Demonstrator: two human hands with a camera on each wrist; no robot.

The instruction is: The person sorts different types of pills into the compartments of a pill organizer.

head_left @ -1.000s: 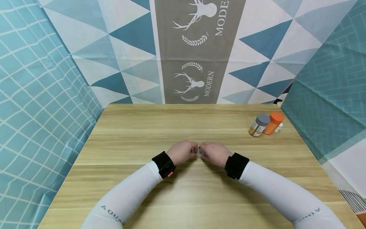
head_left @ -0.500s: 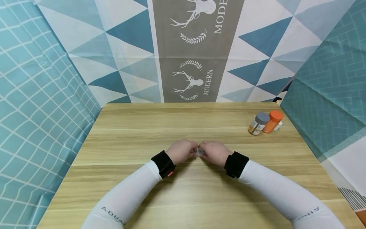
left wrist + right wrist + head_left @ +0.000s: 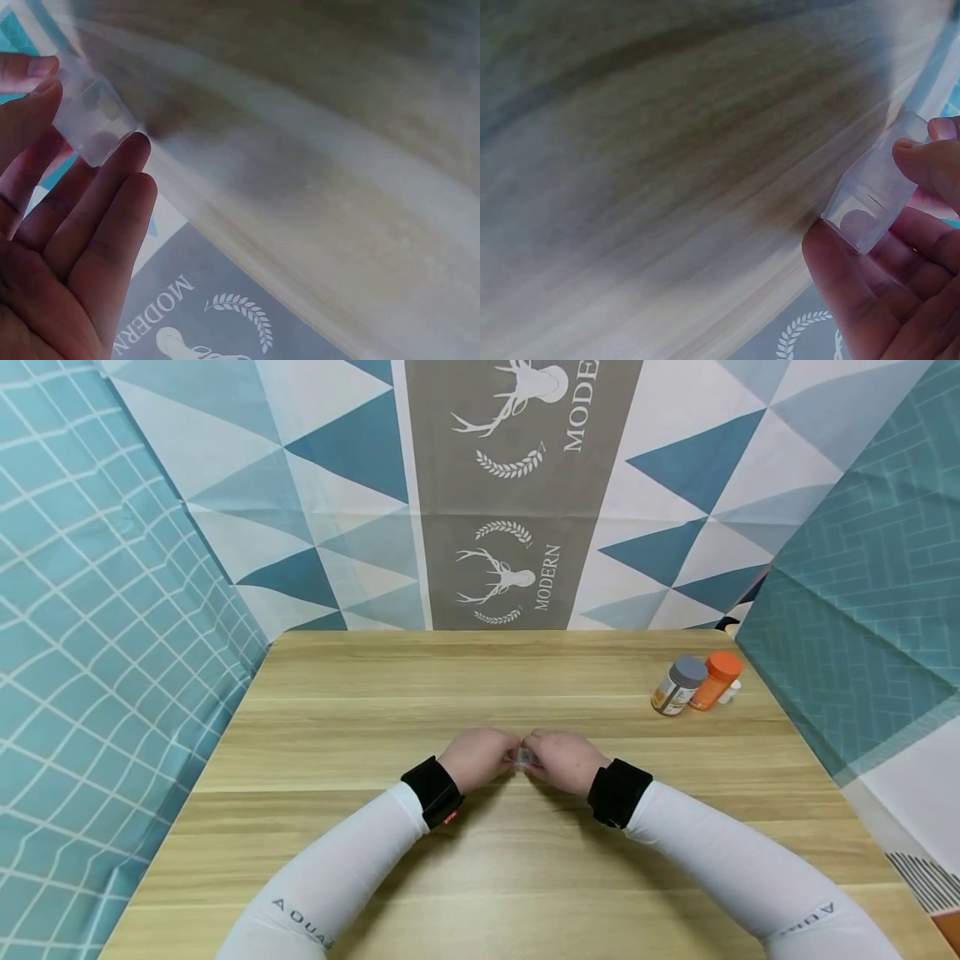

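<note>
A small translucent plastic pill case (image 3: 524,757) is held between my two hands near the middle of the table. My left hand (image 3: 477,757) pinches its left end. In the left wrist view the thumb and fingertips meet on the case (image 3: 91,112), and small rounded shapes show through its wall. My right hand (image 3: 567,762) grips the other end. Up close in the right wrist view, the right thumb (image 3: 922,161) lies on the upper side of the case (image 3: 877,184), with fingers below. In the head view the fingers hide much of it.
At the back right of the wooden table (image 3: 480,877) stand a grey-capped bottle (image 3: 678,685), an orange bottle (image 3: 716,680) and a small white container (image 3: 731,692). Patterned cloths hang behind and on both sides.
My left hand has edged slightly right, closer to the right hand. Both hands keep hold of the case, and the bottles stay where they were.
</note>
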